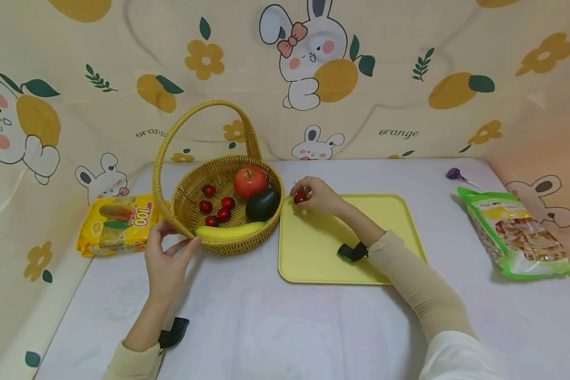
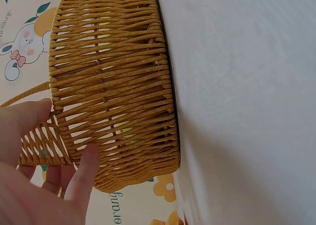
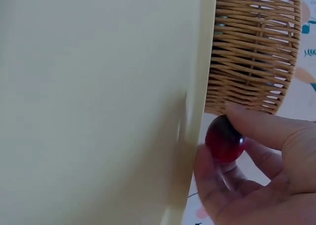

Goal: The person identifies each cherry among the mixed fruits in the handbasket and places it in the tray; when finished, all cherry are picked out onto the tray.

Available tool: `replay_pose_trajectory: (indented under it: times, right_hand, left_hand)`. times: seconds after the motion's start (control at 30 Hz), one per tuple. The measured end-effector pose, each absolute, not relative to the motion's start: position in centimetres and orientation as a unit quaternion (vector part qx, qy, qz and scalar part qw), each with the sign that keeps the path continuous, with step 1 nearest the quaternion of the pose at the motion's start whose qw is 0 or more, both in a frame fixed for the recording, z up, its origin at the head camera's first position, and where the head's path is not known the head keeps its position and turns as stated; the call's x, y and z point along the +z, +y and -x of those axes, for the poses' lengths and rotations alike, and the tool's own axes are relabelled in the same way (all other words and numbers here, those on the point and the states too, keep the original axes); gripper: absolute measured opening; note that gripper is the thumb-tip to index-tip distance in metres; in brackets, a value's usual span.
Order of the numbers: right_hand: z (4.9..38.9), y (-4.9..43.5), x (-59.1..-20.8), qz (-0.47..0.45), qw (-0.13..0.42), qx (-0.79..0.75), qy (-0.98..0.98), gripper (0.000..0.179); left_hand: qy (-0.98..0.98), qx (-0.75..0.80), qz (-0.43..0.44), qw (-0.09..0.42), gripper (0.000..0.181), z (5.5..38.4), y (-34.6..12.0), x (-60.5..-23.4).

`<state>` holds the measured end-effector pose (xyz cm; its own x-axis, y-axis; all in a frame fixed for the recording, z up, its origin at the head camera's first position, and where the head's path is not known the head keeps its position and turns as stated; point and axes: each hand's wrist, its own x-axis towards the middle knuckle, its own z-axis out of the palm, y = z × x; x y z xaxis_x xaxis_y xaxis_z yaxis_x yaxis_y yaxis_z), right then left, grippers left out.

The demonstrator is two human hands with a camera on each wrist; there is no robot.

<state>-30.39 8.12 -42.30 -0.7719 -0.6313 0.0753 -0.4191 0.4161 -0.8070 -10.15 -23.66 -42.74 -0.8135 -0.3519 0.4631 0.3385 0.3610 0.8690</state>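
A round wicker basket (image 1: 233,247) with a tall handle holds a red apple (image 1: 250,182), a dark avocado (image 1: 263,205), a yellow banana (image 1: 230,232) and several small red cherries (image 1: 206,206). My left hand (image 1: 165,266) grips the basket at its near left rim, by the foot of the handle; in the left wrist view, fingers lie around the handle's foot and against the weave. Over the far left corner of the yellow tray (image 1: 342,274), my right hand (image 1: 320,198) pinches a dark red cherry (image 3: 224,140) between thumb and fingers, just right of the basket.
A yellow snack packet (image 1: 116,224) lies left of the basket. At the right are a green and clear bag of food (image 1: 518,235) and a purple-wrapped lollipop (image 1: 455,174). Behind the white table (image 1: 266,327) hangs a printed cloth (image 1: 247,63).
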Motion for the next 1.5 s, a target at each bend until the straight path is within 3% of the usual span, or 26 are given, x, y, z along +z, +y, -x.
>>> replay_pose_trajectory:
  times: [0.37, 1.2, 1.33, 1.5]
  right_hand:
    - [30.2, 7.6, -43.2, 0.352, 0.129, -0.432, 0.820, 0.026]
    - [29.7, 7.1, -42.6, 0.336, 0.130, -0.395, 0.845, 0.032]
    - [29.8, 7.8, -41.3, 0.338, 0.107, -0.401, 0.845, 0.031]
    - [30.1, 6.1, -36.7, 0.352, 0.060, -0.449, 0.819, 0.028]
  left_hand:
    - [-0.769, -0.558, 0.003, 0.313, 0.059, 9.2, -22.1, -40.2]
    - [-0.764, -0.563, 0.002, 0.315, 0.064, 10.2, -23.8, -42.9]
    - [-0.764, -0.565, 0.002, 0.312, 0.063, 10.2, -23.7, -42.9]
    - [-0.767, -0.561, -0.003, 0.312, 0.062, 10.2, -23.7, -42.7]
